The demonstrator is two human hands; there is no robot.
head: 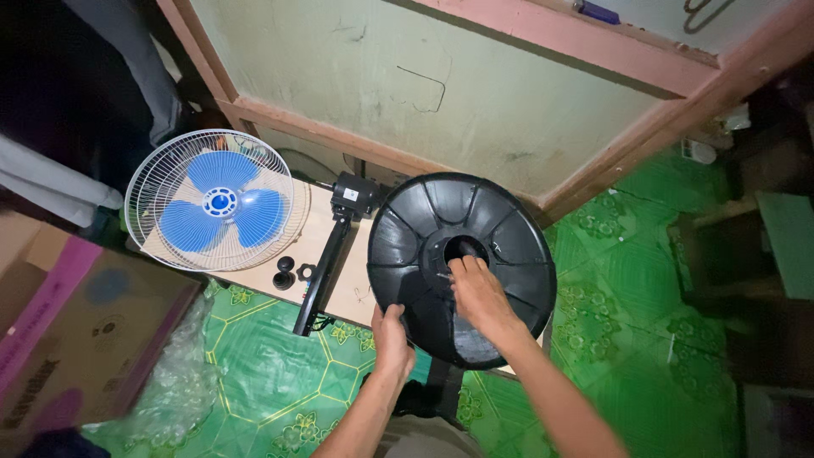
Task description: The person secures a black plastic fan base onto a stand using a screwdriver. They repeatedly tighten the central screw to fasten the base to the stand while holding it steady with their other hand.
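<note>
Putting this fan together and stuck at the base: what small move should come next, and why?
Probably seat whatever the right hand is working at the centre hole of the black round base. Its fingers sit at the hole's edge while the left hand grips the rim, so the base is already steadied.

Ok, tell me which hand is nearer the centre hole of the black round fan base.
Right. The right hand has its fingertips at the edge of the centre hole in the black fan base. The left hand grips the base's lower rim, farther from the hole.
</note>
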